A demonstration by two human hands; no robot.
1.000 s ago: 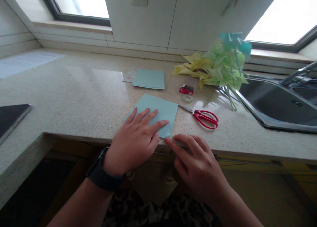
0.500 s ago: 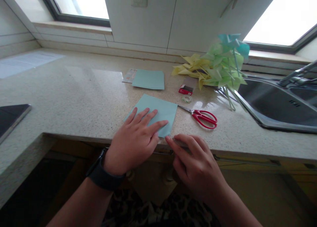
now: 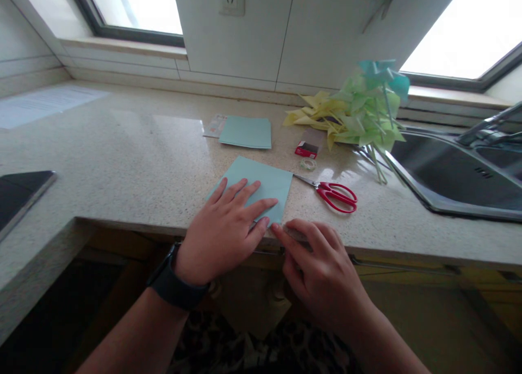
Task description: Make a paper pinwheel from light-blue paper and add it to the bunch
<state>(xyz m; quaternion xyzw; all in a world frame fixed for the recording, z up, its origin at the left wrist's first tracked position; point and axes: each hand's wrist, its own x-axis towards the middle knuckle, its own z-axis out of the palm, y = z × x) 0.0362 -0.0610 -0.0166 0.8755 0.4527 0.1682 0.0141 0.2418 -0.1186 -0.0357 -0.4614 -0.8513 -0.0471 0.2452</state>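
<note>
The left hand [image 3: 222, 232] is lying flat, fingers spread, pressing on the near half of a light blue paper square [image 3: 261, 184] that is resting on the speckled countertop [image 3: 122, 156] close to its front edge. The right hand [image 3: 322, 270] is loosely curled, gripping nothing, its index fingertip [image 3: 276, 230] touching the paper's near right corner. Red-handled scissors [image 3: 336, 194] are lying just right of the square. Farther back, a stack of blue paper [image 3: 246, 132], a small red box [image 3: 306, 149] and a bundle of paper pinwheels [image 3: 359, 113] are sitting beside the sink [image 3: 448, 173].
</note>
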